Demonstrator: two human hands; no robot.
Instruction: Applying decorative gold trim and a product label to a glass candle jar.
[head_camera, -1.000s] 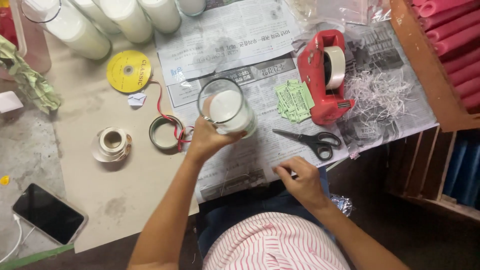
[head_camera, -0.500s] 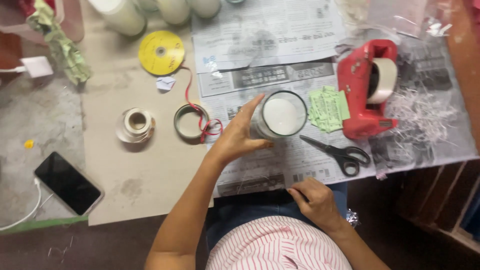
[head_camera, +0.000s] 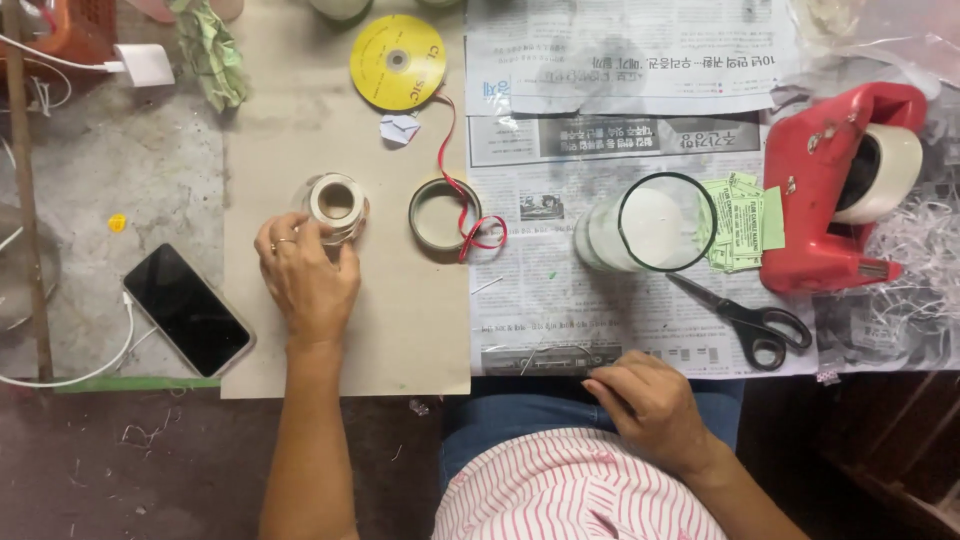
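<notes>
One small roll of stickers sits on the brown card sheet at the left of the desk, and the left hand is right on it, fingertips curled against the near side of the roll, thumb tucked in by its right edge; the arm runs straight up from the bottom of the frame. One ring of ribbon-wound tape lies just beside the roll, a red ribbon trailing over it from one yellow spool further back. One glass candle jar stands on the newspaper, well apart from the left hand, white wax showing inside its dark rim. One stack of green slips lies between the jar and one red tape dispenser. One pair of black-handled scissors rests in front of them. One dark phone lies at the far left, cable attached. The right hand sits low at the near edge of the newspaper, fingers bent and close together, knuckles up; whether it pinches anything, I cannot tell
</notes>
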